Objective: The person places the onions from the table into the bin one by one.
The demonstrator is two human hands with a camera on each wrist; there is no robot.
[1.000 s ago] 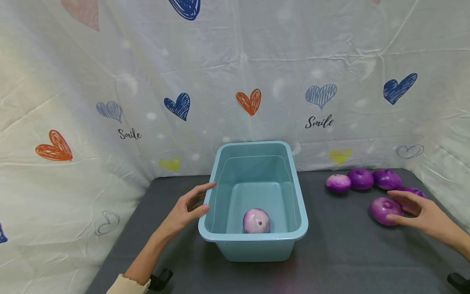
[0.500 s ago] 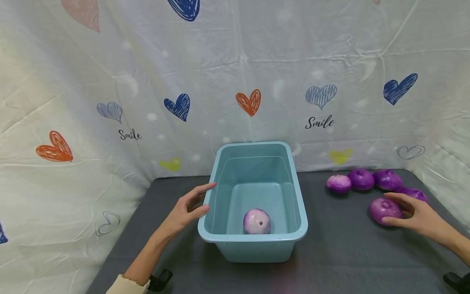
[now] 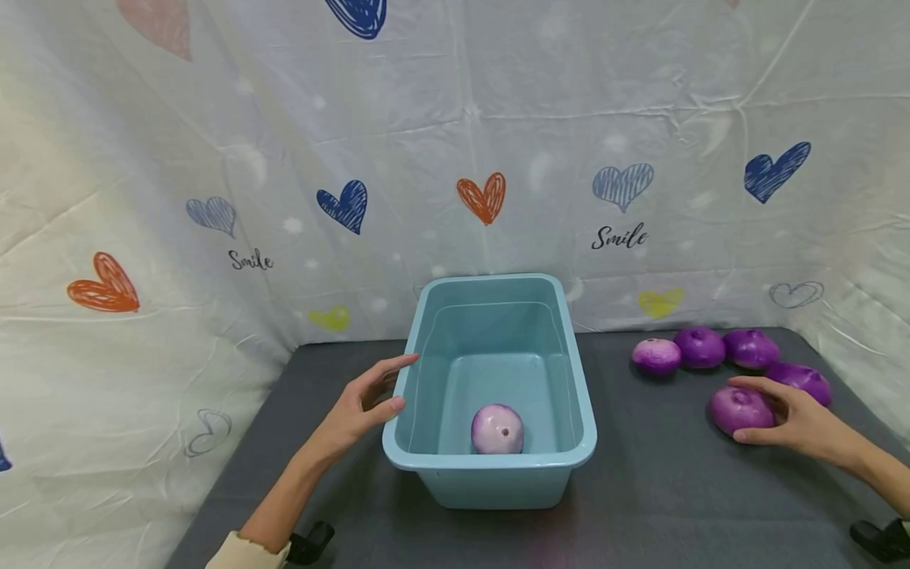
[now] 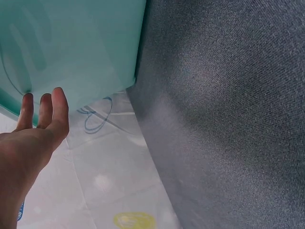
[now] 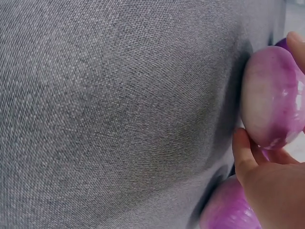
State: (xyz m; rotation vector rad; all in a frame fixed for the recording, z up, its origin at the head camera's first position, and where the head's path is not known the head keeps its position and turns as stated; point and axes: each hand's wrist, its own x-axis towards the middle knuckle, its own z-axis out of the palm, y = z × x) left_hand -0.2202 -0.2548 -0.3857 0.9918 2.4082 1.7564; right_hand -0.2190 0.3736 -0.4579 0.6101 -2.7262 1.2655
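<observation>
Right hand [image 3: 796, 419] round purple onion [image 3: 739, 408] — on table

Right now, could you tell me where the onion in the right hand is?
In the head view, the onion lies on the grey table right of the blue bin, nearest of the loose onions, gripped by the right hand.

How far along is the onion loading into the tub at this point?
Done: one purple onion lies inside the blue tub. In hand: the right hand curls round the nearest onion on the table, not yet lifted, while the left hand rests open beside the tub's left rim. Left: four more onions on the grey table at the right, plus the gripped one.
</observation>
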